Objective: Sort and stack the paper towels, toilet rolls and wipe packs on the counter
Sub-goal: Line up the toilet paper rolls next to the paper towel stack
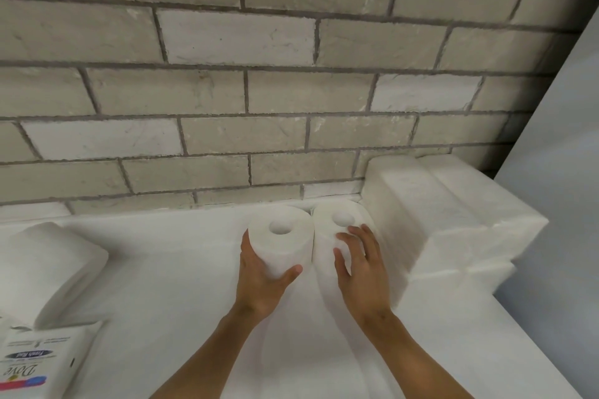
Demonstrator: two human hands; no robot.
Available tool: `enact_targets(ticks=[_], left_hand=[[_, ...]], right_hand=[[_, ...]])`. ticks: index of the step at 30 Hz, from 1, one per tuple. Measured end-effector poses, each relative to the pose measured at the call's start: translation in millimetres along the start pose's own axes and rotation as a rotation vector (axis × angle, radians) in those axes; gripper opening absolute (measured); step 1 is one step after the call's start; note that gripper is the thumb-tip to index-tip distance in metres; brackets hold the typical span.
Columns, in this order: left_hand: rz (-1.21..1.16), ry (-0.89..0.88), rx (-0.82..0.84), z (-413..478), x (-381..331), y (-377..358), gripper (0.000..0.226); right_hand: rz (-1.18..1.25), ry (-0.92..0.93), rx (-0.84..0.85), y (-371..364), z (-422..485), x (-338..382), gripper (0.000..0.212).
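Observation:
Two white toilet rolls stand upright side by side at the back of the white counter (pixel 181 285). My left hand (pixel 262 282) grips the left roll (pixel 282 240), thumb in front and fingers behind its left side. My right hand (pixel 359 266) rests with spread fingers on the front and top of the right roll (pixel 337 220), which looks like a taller stack. To their right, stacked packs of folded paper towels (pixel 447 220) fill the corner. At far left lies a white wrapped pack (pixel 45 266), and a Dove wipe pack (pixel 35 363) lies in front of it.
A grey brick wall (pixel 259 91) runs along the back of the counter. A plain pale wall (pixel 560 155) closes off the right side. The counter's right edge drops away below the paper towel stack.

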State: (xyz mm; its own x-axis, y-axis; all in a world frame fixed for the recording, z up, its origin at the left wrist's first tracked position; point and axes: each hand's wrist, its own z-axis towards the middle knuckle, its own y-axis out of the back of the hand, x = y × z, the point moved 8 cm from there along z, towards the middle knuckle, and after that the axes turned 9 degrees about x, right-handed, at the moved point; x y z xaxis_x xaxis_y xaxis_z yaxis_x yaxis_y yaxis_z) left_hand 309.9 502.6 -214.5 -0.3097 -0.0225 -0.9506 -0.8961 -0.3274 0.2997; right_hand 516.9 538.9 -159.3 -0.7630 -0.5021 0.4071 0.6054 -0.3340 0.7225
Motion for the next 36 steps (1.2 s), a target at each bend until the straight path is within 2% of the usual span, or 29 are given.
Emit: enact_targets(ticks=[5, 9, 13, 19, 27, 31, 36], left_hand=[[0.014, -0.013, 0.038, -2, 1, 6, 0.124], [0.065, 0.049, 0.031, -10, 1, 21, 0.124], [0.078, 0.089, -0.033, -25, 0, 38, 0.102], [0.055, 0.018, -0.111, -63, -15, 82, 0.072], [0.005, -0.082, -0.212, -123, -37, 182, 0.035], [0.017, -0.062, -0.254, -156, -34, 242, 0.031], [0.164, -0.081, -0.32, -183, -24, 323, 0.03]], right_hand=[[-0.052, -0.038, 0.111, 4, 0, 6, 0.033], [0.023, -0.053, 0.16, 20, -4, 26, 0.039], [0.187, -0.075, 0.213, 33, -19, 54, 0.027], [0.291, -0.041, 0.403, 25, -37, 106, 0.026], [0.431, -0.029, 0.535, 12, -58, 205, 0.019], [0.463, 0.022, 0.573, -4, -73, 262, 0.016], [0.542, 0.058, 0.623, -31, -89, 333, 0.011]])
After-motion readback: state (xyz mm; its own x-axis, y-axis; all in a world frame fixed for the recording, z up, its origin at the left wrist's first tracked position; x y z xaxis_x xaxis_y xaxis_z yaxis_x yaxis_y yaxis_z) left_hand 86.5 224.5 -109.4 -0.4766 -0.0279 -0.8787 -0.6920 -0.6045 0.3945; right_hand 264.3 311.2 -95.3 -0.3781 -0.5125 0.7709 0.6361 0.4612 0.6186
